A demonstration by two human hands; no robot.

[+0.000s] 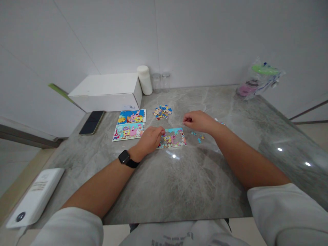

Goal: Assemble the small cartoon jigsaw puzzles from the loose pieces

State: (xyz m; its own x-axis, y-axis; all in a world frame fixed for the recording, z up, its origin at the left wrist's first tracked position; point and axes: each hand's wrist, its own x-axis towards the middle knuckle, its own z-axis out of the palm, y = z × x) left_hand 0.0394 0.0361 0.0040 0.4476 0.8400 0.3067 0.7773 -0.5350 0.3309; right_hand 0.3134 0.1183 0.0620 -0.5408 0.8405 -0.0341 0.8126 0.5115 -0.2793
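Observation:
A small cartoon jigsaw puzzle [174,137] lies partly assembled on the grey marble table [179,184]. My left hand [150,137], with a black watch on the wrist, rests on the puzzle's left edge, fingers curled and pressing down. My right hand [196,121] hovers just past the puzzle's top right corner, fingers pinched together; whether a piece is between them is too small to tell. A heap of loose pieces [162,112] sits behind the puzzle. A few stray pieces [199,138] lie to its right.
Two picture cards [129,125] lie left of the puzzle, a black phone [91,122] further left. A white box [107,91], a white canister [145,80] and two glass jars [161,82] stand by the wall. A plastic bag [258,80] sits far right; a white device [36,196] near left.

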